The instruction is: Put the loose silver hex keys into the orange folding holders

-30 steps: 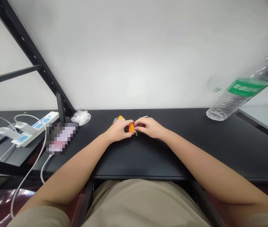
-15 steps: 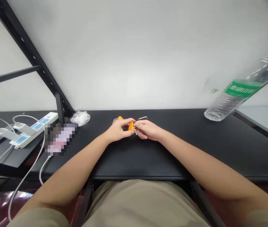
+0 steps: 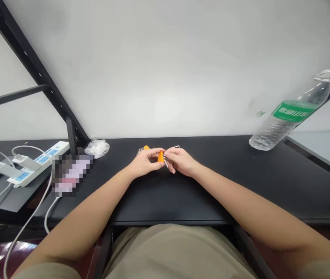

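Observation:
Over the black table, my left hand pinches a small orange holder between thumb and fingers. My right hand touches it from the right, its fingers closed on thin metal pieces beside the orange part. How many pieces there are is too small to tell. Another orange part with thin metal rods shows just behind my left hand. Behind my right fingers, a thin metal piece is partly hidden.
A white power strip with plugs and cables and a blurred phone lie at left. Crumpled clear plastic is near the wall. A green-labelled bottle leans at right, beside a metal frame.
The view has shifted slightly. My right fingers have moved a little on the metal pieces, and my left hand still holds the orange holder.

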A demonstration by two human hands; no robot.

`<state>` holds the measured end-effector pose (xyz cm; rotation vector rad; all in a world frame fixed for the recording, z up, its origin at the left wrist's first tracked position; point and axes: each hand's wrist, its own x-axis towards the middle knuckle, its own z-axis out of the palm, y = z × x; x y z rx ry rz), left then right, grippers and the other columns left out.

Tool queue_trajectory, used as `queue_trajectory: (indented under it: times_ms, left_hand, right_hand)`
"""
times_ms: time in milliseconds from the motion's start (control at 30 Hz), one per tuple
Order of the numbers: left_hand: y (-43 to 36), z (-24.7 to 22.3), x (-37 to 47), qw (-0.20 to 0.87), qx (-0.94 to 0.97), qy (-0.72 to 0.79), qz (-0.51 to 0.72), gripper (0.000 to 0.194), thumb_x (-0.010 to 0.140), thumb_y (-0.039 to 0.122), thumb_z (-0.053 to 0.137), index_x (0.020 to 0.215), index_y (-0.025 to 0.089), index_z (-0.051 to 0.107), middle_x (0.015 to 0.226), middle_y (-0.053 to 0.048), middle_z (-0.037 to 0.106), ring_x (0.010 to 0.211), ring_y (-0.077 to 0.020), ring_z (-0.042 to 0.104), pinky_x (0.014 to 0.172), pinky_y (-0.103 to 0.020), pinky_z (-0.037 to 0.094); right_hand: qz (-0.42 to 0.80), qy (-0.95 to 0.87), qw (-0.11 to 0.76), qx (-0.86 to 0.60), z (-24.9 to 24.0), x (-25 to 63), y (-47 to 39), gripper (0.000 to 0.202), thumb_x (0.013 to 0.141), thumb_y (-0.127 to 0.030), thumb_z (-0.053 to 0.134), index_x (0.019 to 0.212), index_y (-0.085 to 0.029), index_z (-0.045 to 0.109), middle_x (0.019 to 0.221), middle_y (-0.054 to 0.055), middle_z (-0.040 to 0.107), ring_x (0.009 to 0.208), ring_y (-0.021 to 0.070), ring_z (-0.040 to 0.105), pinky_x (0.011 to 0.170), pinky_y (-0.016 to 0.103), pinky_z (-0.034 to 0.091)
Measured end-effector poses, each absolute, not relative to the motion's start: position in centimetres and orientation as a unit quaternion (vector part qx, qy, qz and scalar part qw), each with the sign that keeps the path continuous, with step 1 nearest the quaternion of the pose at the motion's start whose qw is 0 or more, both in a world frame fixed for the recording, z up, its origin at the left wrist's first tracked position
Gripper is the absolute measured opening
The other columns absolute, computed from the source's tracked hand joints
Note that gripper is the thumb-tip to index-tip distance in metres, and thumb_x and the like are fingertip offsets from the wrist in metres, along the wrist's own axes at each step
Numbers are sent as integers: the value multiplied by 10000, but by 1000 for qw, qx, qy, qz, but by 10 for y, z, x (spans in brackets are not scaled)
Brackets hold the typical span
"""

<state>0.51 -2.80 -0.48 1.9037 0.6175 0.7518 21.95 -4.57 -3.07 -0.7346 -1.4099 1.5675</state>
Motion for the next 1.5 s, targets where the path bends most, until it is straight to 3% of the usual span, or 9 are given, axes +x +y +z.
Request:
queue_trajectory:
  times_ms: [200, 433, 533, 633, 733, 833, 933, 1167, 1500]
  left_hand:
    - [-24, -8, 3, 508, 761, 261, 309, 502, 810, 322, 758, 1277, 172, 654, 1049, -70, 771, 1001, -236, 731, 978, -407, 553]
    - [-22, -13, 1, 459, 794, 280, 282, 505, 806, 291, 723, 1295, 194, 644, 1089, -46, 751, 1003, -206, 711, 966, -355, 551]
    - [-20, -15, -1, 389, 825, 313, 265, 520, 819, 336, 706, 1318, 210, 633, 1087, -37, 743, 988, -197, 702, 951, -340, 552]
    - [-18, -16, -3, 301, 856, 342, 245, 528, 805, 372, 718, 1311, 247, 640, 1088, -21, 736, 954, -196, 688, 930, -338, 547]
    - [-17, -16, -4, 249, 873, 362, 210, 520, 797, 408, 723, 1293, 272, 646, 1000, -4, 735, 894, -201, 677, 878, -342, 544]
    - [-15, -17, -5, 238, 877, 371, 193, 537, 801, 436, 718, 1306, 271, 635, 1024, -14, 733, 911, -213, 682, 868, -344, 538]
    - [-13, -19, -5, 229, 876, 379, 190, 543, 802, 426, 714, 1315, 272, 632, 1089, -25, 730, 941, -221, 685, 888, -349, 531]
    - [-12, -20, -6, 237, 874, 379, 191, 544, 796, 406, 718, 1316, 270, 634, 1060, -17, 733, 933, -219, 687, 881, -342, 530]
    - [-12, -21, -7, 235, 875, 378, 189, 554, 796, 411, 711, 1327, 272, 638, 1114, -24, 732, 961, -225, 680, 904, -356, 525]
  right_hand:
    - [654, -576, 411, -270, -31, 225, -44, 313, 911, -459, 726, 883, -155, 656, 759, 15, 707, 444, 109, 611, 450, 234, 466]
    - [665, -598, 314, -320, -35, 228, -42, 428, 895, -584, 694, 822, -174, 595, 714, 27, 721, 435, 116, 597, 431, 229, 435]
    - [550, -698, 255, -382, -30, 239, -39, 488, 943, -623, 597, 811, -160, 671, 704, 41, 719, 442, 109, 565, 441, 237, 404]
    - [312, -783, 266, -468, -30, 254, -28, 441, 978, -569, 568, 854, -187, 751, 795, 41, 724, 619, 149, 623, 590, 273, 472]
    - [114, -793, 263, -538, -38, 272, -14, 310, 1002, -416, 571, 1166, -239, 766, 1057, 81, 700, 916, 210, 653, 824, 322, 493]
    - [63, -791, 179, -582, -48, 284, -4, 384, 1004, -335, 555, 1356, -266, 691, 1194, 123, 613, 954, 219, 639, 842, 326, 480]
    - [51, -799, 124, -586, -53, 287, -3, 373, 1014, -303, 514, 1332, -286, 708, 1194, 124, 580, 926, 218, 630, 806, 320, 475]
    - [7, -800, 123, -587, -54, 282, -4, 420, 1022, -316, 485, 1411, -257, 633, 1226, 141, 565, 903, 224, 616, 706, 317, 450]
    - [-10, -801, 88, -592, -35, 268, -16, 120, 882, -204, 607, 854, -190, 723, 984, 128, 661, 749, 201, 586, 613, 312, 391]
